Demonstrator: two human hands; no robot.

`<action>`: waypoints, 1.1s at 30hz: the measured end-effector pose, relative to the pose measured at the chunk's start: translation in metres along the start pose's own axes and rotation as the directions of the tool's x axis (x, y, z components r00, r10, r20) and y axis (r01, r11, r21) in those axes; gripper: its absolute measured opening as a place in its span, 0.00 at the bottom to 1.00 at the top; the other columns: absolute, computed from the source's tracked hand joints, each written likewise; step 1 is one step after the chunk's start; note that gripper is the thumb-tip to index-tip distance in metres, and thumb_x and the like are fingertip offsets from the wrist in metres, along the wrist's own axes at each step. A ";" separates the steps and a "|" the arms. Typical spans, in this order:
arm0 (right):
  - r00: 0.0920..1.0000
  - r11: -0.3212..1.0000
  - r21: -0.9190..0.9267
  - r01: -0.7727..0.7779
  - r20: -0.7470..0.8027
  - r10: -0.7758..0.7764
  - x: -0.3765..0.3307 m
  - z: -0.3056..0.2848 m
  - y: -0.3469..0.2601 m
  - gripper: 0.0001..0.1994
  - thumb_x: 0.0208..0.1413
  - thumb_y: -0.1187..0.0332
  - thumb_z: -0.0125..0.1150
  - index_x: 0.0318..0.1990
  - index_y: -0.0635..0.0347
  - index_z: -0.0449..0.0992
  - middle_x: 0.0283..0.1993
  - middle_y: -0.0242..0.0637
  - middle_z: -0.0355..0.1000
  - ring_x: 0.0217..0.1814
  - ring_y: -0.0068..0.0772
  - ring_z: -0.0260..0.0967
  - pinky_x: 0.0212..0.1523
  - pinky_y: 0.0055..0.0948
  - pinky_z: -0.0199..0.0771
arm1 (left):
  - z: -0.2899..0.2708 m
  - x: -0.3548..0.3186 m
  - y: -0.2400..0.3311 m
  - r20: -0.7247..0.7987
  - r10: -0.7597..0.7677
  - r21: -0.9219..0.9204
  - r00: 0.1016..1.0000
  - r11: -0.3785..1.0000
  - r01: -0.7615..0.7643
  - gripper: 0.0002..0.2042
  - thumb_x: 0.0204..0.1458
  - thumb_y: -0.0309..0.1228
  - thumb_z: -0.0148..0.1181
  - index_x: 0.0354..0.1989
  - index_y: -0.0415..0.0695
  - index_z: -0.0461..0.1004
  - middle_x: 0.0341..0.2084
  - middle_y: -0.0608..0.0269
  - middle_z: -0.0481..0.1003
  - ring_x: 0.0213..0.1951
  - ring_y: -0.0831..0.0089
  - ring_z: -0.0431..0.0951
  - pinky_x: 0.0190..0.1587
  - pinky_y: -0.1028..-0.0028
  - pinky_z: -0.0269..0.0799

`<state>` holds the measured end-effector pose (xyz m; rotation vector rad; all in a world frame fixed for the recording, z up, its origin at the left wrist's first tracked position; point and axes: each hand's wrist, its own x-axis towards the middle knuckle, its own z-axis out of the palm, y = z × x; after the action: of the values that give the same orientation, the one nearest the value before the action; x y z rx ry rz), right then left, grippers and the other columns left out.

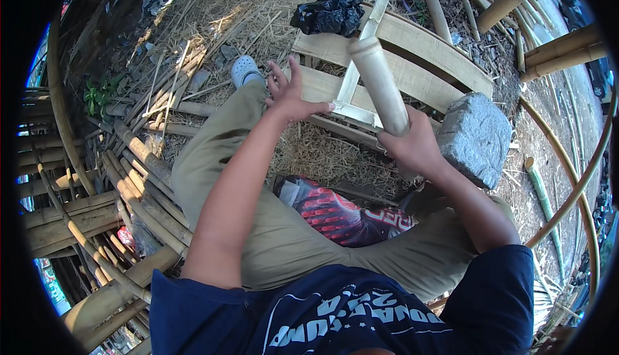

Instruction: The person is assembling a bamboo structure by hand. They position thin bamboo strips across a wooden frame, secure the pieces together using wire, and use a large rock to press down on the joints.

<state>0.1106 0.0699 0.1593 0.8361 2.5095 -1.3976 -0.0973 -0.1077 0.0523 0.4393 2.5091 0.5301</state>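
My right hand is closed around the lower end of a thick, pale bamboo tube, which tilts up and to the left. Beneath it, a light bamboo strip runs away from me across a low slatted platform of wooden boards. At the strip's near end lies a short crosspiece. My left hand is open, fingers spread, its thumb tip at the left end of the crosspiece; whether it presses there I cannot tell. Part of the crosspiece is hidden behind the tube.
A big grey stone block sits at the platform's right end. A black plastic bag rests at its far left corner. Bamboo poles are piled on the left, and bent poles stand on the right. Dry straw covers the ground.
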 end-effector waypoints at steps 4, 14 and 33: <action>0.975 0.985 -0.073 0.154 -0.153 -0.164 -0.002 0.060 0.086 0.19 0.49 0.66 0.69 0.44 0.72 0.75 0.34 0.52 0.78 0.33 0.42 0.79 0.35 0.41 0.79 | 0.008 0.004 0.011 0.001 0.061 -0.016 0.998 0.998 -0.061 0.80 0.29 0.63 0.83 0.80 0.61 0.18 0.76 0.41 0.10 0.79 0.41 0.20 0.72 0.30 0.38; 0.983 0.981 0.107 -0.163 0.097 0.153 0.001 0.024 0.037 0.23 0.47 0.63 0.69 0.45 0.76 0.78 0.33 0.57 0.80 0.34 0.48 0.83 0.40 0.43 0.82 | 0.005 0.004 0.004 -0.035 0.016 0.029 0.999 0.999 -0.015 0.81 0.26 0.64 0.83 0.81 0.60 0.21 0.78 0.39 0.14 0.79 0.38 0.21 0.71 0.28 0.39; 0.937 0.857 0.398 -0.328 0.252 0.241 0.022 0.028 0.054 0.15 0.50 0.70 0.66 0.39 0.75 0.73 0.25 0.41 0.73 0.19 0.31 0.72 0.20 0.35 0.74 | 0.004 0.001 0.007 -0.037 0.008 0.046 0.999 0.999 -0.007 0.80 0.26 0.64 0.83 0.81 0.59 0.22 0.78 0.41 0.16 0.80 0.40 0.23 0.72 0.29 0.40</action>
<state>0.1177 0.0776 0.0959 1.0363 1.8552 -1.8537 -0.0946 -0.0997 0.0515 0.4603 2.5605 0.4884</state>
